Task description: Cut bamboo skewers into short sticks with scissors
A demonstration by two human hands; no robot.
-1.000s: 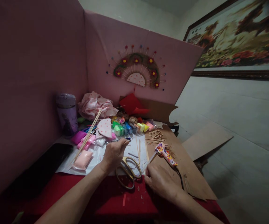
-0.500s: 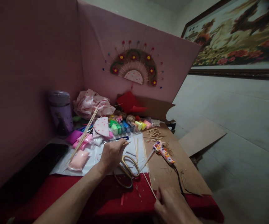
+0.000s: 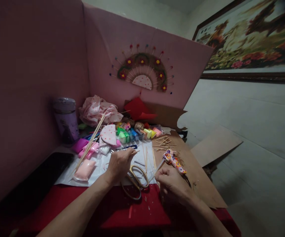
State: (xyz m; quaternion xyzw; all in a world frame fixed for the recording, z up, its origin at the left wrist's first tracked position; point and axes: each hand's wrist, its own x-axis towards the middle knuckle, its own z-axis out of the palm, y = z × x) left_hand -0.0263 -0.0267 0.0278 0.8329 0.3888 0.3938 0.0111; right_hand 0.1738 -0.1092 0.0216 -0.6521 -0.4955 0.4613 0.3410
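Note:
My left hand (image 3: 119,165) is closed over the white sheet, pinching a thin wooden stick (image 3: 136,152) whose tip pokes out past the fingers. Just right of its wrist lie gold-handled scissors (image 3: 139,177), their handles over the table edge. My right hand (image 3: 173,184) is closed near the front of the cardboard; whatever its fingers hold is hidden. Beyond it lies a flower-patterned glue gun (image 3: 174,161) with a translucent glue stick (image 3: 159,165) at its end. Several loose wooden sticks (image 3: 146,159) rest on the sheet between the hands.
Cut sticks (image 3: 163,142) are scattered on the brown cardboard (image 3: 201,184). Bagged coloured clay (image 3: 126,135), a dotted fabric half-circle (image 3: 108,134), long skewers (image 3: 90,143) and a purple tumbler (image 3: 65,121) stand or lie behind. A decorated half-round piece (image 3: 142,67) hangs on the pink board.
My right hand has moved up and slightly left from the table's front edge to beside the glue gun. The stick by it no longer shows. My left hand has hardly moved.

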